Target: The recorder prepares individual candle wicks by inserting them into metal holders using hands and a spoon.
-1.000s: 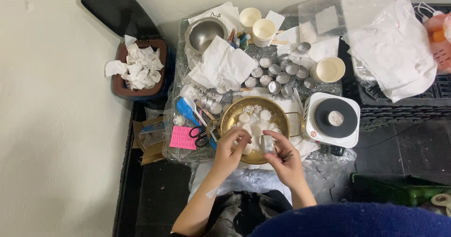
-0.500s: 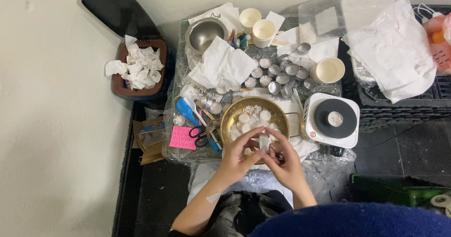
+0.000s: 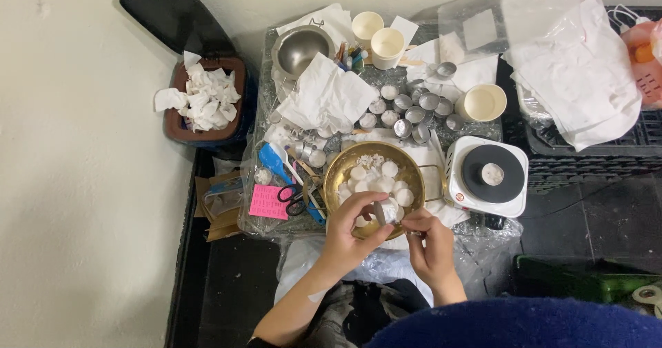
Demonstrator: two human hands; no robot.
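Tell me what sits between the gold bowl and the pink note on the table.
In the head view, black-handled scissors lie between the gold bowl and the pink note, with a blue-handled tool just behind them.

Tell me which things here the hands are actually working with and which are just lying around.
In use:
left hand
right hand
small metal cup, held between both hands
gold bowl of white wax discs

Lying about:
hot plate
scissors
paper cups
steel bowl
bin of tissues

A plain cream wall point(image 3: 62, 148) fills the left; a dark, possibly tiled, floor point(image 3: 607, 217) lies right.
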